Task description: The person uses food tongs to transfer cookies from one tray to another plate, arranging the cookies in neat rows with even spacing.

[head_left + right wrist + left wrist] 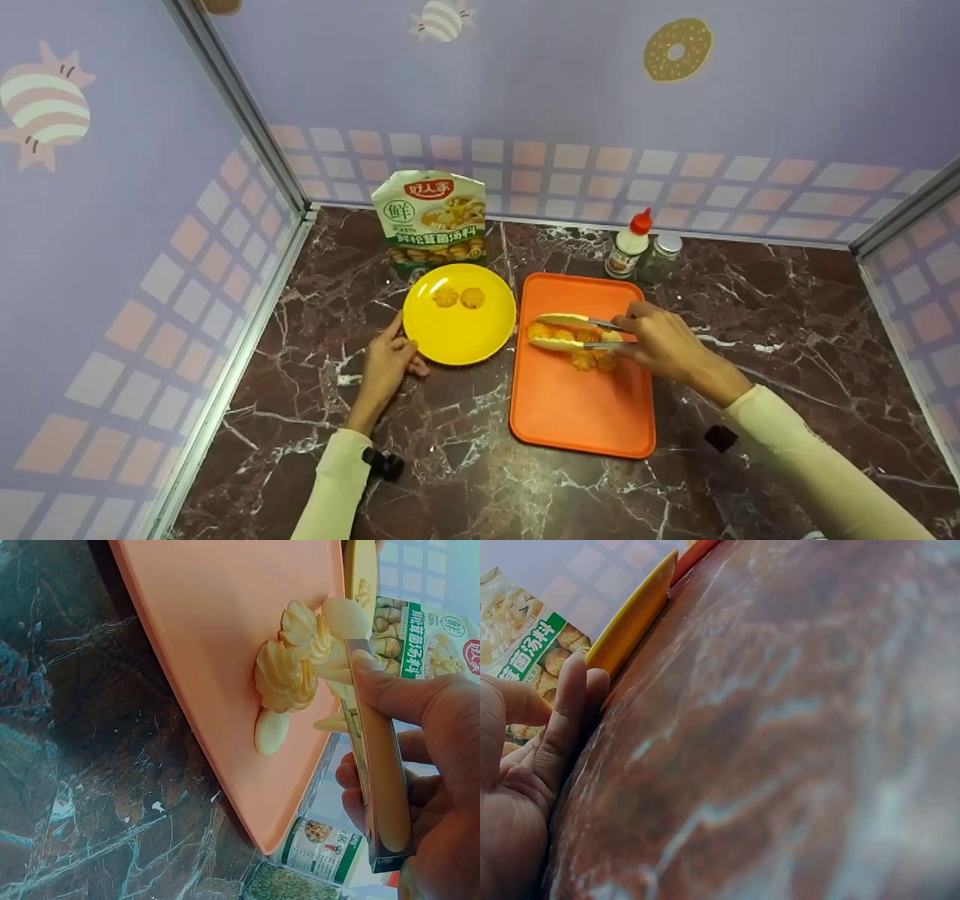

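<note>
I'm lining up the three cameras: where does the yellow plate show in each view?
Head: yellow plate left of centre, beside the orange tray.
Left wrist: its rim edge-on, upper left, by the left hand.
Right wrist: a sliver at top right.
Shared landmark: the soup-mix packet.

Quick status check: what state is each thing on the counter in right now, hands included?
Left hand: open, straight fingers touching the yellow plate's rim.
Right hand: gripping the tongs.
Tongs: tips around a cookie on the tray.
Yellow plate: holds two cookies.
Orange tray: flat on the counter, several cookies left.
Soup packet: upright against the wall.
Red-capped bottle: upright, capped.
Spice jar: upright, lid on.
</note>
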{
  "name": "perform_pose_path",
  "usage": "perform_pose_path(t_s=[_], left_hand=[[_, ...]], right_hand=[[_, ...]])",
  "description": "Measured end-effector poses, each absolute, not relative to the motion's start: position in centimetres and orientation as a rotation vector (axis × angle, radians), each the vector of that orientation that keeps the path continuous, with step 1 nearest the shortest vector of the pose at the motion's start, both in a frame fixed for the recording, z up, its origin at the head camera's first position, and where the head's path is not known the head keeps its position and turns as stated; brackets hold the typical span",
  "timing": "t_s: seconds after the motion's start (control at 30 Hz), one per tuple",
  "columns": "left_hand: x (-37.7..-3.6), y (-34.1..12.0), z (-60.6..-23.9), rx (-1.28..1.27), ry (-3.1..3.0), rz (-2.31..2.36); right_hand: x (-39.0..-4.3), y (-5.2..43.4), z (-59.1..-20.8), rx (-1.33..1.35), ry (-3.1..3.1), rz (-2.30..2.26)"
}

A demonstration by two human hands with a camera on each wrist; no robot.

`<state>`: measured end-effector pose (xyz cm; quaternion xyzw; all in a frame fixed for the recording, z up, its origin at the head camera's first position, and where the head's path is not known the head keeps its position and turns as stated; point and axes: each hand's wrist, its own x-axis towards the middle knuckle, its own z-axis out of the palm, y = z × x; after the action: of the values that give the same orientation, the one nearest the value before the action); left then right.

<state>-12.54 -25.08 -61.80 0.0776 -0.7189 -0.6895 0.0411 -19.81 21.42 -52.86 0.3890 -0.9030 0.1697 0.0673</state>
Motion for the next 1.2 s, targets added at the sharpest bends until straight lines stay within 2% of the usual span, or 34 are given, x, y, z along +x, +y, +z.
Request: perform_pose_path(t_s=[1.2], left_hand=[[-12.54, -25.09, -61.83, 0.222, -2.200, -2.126]], right_hand=[[-19.31, 21.90, -53.46, 1.159, -2.669, 0.561]])
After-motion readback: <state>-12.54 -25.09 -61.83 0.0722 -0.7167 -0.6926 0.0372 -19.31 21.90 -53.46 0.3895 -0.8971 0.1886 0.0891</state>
